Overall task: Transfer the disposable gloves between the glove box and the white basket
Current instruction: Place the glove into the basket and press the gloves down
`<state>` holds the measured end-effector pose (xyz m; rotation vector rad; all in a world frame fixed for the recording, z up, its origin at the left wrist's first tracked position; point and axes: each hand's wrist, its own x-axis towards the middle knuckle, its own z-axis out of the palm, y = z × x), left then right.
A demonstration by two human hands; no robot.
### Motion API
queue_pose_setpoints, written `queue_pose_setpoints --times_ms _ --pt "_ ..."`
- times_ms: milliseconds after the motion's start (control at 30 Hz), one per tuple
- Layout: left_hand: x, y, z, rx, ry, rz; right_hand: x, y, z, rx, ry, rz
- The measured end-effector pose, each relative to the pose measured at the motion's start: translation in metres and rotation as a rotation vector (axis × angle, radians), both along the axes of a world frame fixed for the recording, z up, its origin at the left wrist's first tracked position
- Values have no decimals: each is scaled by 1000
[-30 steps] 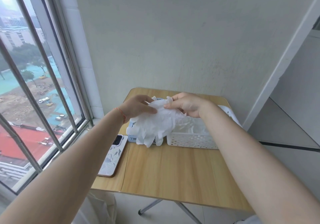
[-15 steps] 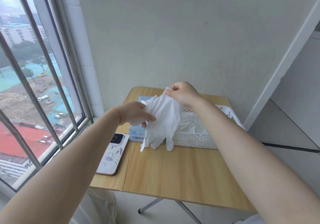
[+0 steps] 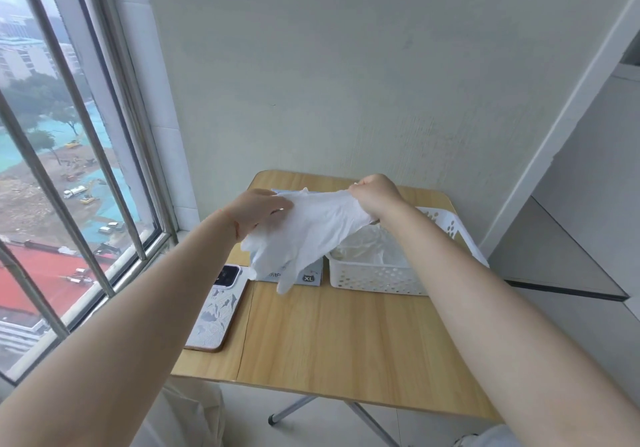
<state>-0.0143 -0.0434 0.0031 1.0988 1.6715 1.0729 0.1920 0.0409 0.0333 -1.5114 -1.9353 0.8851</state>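
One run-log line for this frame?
left hand: holds glove | right hand: pinches glove | glove: over box | basket: holds gloves

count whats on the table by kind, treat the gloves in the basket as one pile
held glove: 1
glove pile: 1
glove box: 1
white basket: 1
phone: 1
total: 5

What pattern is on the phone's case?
White phone case with grey-blue mountain-like shapes; head view.
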Motion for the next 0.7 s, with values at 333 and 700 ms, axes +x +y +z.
queue_pose_setpoints --times_ms 333,700 --pt "81 77 2 30 631 -149 82 25 -26 36 -286 -139" --pt "144 108 -26 193 1125 -210 138 37 -59 231 -670 -214"
